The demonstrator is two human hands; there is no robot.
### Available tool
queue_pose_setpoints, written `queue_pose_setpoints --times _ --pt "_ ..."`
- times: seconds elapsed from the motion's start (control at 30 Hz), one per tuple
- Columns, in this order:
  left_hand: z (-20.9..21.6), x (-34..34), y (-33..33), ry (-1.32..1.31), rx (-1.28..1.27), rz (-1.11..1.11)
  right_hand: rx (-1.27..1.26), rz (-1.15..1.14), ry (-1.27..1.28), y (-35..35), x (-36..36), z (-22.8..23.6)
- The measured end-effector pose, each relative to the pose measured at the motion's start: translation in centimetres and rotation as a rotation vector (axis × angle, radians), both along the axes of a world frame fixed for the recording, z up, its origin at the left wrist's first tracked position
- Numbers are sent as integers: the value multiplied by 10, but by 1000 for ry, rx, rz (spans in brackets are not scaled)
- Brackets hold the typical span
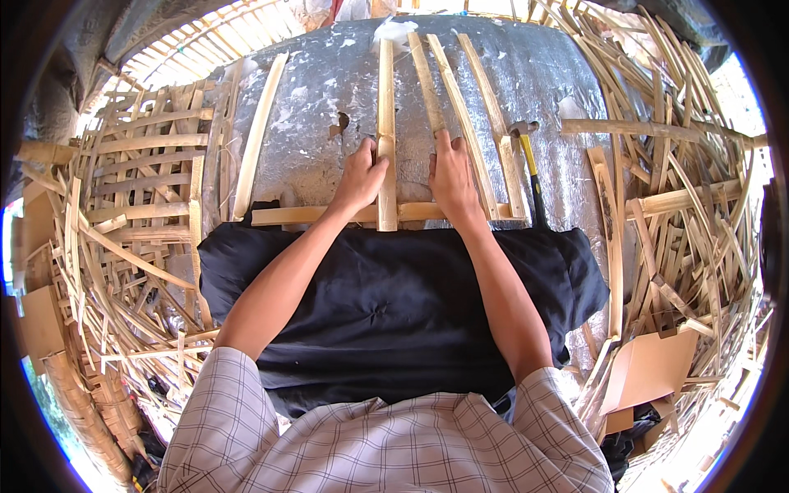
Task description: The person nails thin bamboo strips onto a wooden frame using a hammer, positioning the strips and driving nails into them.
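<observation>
Holding slats (386, 90), grips (362, 177) (454, 185) apart, foil (409, 123) showing between edges

- Left hand (360, 177), beyond the black cloth (386, 296): most fingertips are hidden (its grip is unclear).
- Bamboo strip (423, 80), beyond the cloth: the right hand (454, 177) hides its lower end.
- Bamboo crosspiece (288, 215), along the cloth's far edge: the left forearm (281, 287) partly covers it.
- Plaid shirt (386, 444), nearer than the cloth: cut off below.
</observation>
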State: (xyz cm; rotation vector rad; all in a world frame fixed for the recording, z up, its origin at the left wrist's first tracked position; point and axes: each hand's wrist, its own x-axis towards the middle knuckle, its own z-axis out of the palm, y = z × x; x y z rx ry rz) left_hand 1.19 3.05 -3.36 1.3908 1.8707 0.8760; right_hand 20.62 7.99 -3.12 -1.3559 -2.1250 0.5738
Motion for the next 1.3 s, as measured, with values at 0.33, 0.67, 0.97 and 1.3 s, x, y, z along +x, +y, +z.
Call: queue_pose_setpoints --times 0.33,0.67,0.97,1.3 --pt "0 1 0 -28 56 18 -75 37 7 1 2 23" --pt "4 6 4 -82 -7 -24 151 -148 -215 25 40 21" --pt "-12 -5 1 20 150 -19 -1 -109 -121 30 33 5" --pt "-5 -2 2 4 104 -13 82 -159 -26 31 37 0"
